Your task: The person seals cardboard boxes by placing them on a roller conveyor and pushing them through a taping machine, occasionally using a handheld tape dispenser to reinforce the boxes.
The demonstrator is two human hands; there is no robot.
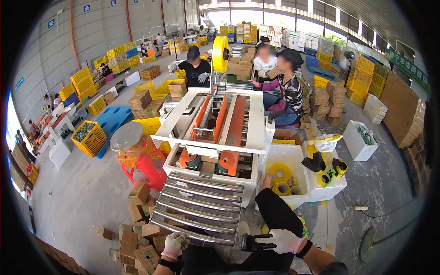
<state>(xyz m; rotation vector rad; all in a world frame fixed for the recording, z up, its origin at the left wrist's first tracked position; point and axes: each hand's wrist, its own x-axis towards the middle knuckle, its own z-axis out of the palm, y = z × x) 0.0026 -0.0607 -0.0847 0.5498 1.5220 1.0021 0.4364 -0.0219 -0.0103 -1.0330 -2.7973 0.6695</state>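
Observation:
My left hand (175, 244), in a white glove, rests at the near edge of the roller conveyor (197, 205). Its fingers are loosely bent, and they overlap the last metal roller in this view. My right hand (285, 240), also gloved, has its fingers across a dark, blocky object (251, 243) above my lap; its kind I cannot make out. The rollers lead up to a white carton-sealing machine (206, 137) with orange side belts. A large yellow tape roll (220, 54) stands on top of it.
Small cardboard boxes (130, 240) are piled left of the rollers. A red stool (146, 172) stands beside the machine. White foam boxes (293, 201) with tape rolls sit at right. Co-workers (288, 85) sit beyond the machine, near stacked flat cartons (321, 101).

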